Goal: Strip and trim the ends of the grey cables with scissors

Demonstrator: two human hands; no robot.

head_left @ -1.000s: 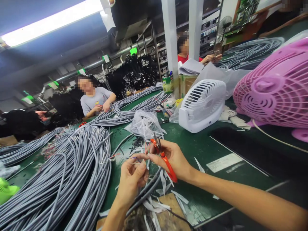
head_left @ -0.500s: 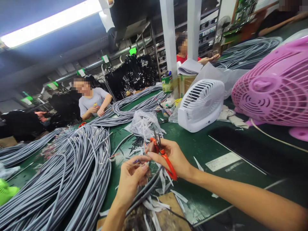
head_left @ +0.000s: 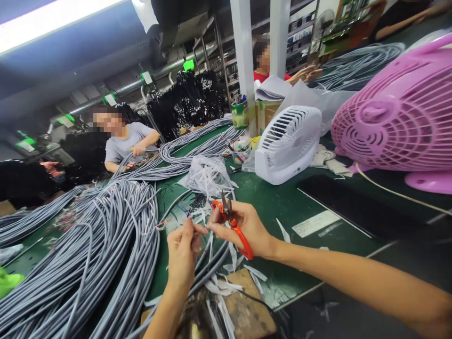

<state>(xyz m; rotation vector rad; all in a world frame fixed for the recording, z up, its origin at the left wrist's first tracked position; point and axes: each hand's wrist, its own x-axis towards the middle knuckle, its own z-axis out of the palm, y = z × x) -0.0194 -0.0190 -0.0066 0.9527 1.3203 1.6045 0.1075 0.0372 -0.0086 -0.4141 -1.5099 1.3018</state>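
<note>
My right hand is closed round a pair of orange-handled snips, blades pointing up and away. Its fingertips meet those of my left hand, which pinches the end of a grey cable running down toward me. Thin coloured wires seem to stick out of the cable end between the two hands, too small to be sure. White paper strips lie on the green table under my hands.
A large heap of grey cables fills the left. A clear bag of scraps, a white fan and a pink fan stand behind. Two other people sit at the far side of the table.
My hands have drawn closer together and sit slightly lower left; the left fingers now pinch up against the right fingertips. The view has shifted a little.
</note>
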